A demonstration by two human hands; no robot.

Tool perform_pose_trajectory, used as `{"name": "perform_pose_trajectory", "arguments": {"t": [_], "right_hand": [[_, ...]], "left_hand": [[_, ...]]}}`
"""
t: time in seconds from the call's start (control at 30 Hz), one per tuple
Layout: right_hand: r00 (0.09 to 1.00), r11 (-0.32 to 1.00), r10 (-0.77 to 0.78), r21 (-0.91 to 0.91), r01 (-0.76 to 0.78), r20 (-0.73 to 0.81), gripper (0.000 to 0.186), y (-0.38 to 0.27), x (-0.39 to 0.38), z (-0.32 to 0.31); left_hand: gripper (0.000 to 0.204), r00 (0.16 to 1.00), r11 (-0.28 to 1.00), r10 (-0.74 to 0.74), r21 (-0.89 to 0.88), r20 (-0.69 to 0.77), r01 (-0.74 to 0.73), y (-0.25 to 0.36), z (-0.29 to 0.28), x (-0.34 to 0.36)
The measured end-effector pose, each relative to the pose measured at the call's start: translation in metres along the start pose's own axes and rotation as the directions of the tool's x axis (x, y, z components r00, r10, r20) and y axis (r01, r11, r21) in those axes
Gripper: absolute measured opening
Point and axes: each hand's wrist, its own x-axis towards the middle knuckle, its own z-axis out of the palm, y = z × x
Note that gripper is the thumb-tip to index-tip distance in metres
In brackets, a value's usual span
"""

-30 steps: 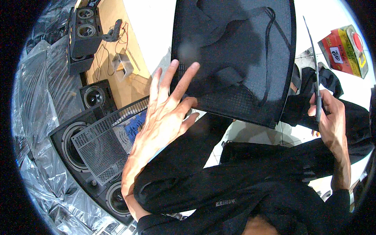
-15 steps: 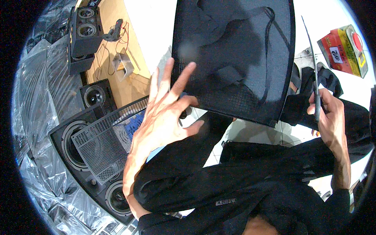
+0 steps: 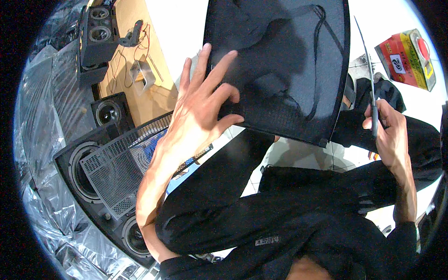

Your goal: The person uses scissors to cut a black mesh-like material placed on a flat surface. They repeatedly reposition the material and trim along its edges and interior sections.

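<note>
A large black cloth-covered panel [image 3: 280,60], apparently a speaker grille, lies ahead of me with perforated mesh showing at its near end. A loose dark strip of fabric [image 3: 318,65] curls across its right side. My left hand [image 3: 203,100] is over the panel's near left corner, fingers spread, thumb and forefinger curved by the edge; nothing shows between them. Off the panel's right side, my right hand [image 3: 389,123] grips a long, thin-bladed tool [image 3: 372,74] with a dark handle, blade pointing away from me. Seen edge-on, it could be scissors or a knife.
To the left lies a big speaker cabinet [image 3: 74,156] with a bare metal grille [image 3: 112,172] across it. Beyond are a smaller speaker [image 3: 109,112], a wooden board [image 3: 156,100] with wires, and plastic sheeting [image 3: 42,116]. A red-and-yellow can [image 3: 403,60] stands at far right.
My left hand has moved slightly forward, its thumb and forefinger now closer over the panel's corner. My right hand keeps its grip on the thin-bladed tool, almost unmoved.
</note>
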Motion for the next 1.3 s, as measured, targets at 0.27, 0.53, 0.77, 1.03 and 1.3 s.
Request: {"name": "perform_pose_trajectory", "arguments": {"t": [0.27, 0.53, 0.77, 1.03, 1.3], "right_hand": [[1.000, 0.999, -0.018, 0.051, 0.018, -0.001, 0.040, -0.001, 0.002, 0.003], [0.996, 0.996, -0.085, -0.020, 0.085, -0.020, 0.041, 0.001, 0.004, 0.000], [0.995, 0.995, -0.095, -0.009, 0.095, 0.001, 0.040, -0.004, 0.004, -0.005], [0.998, 0.998, -0.052, 0.029, 0.053, -0.033, 0.036, 0.005, 0.005, -0.004], [0.995, 0.784, -0.096, 0.616, 0.078, -0.003, 0.049, 0.017, 0.012, 0.021]], "left_hand": [[0.060, 0.974, 0.972, 0.225, -0.077, 0.012, -0.224, 0.020, 0.013, 0.033], [0.077, 0.985, 0.985, 0.169, -0.038, -0.018, -0.170, 0.015, 0.013, 0.034], [0.086, 0.951, 0.945, 0.308, -0.105, -0.032, -0.309, 0.053, 0.026, 0.064], [0.100, 0.939, 0.938, 0.337, -0.062, -0.062, -0.341, 0.074, 0.037, 0.080], [0.074, 0.920, 0.981, -0.175, -0.145, -0.350, 0.132, 0.017, -0.015, 0.056]]}}
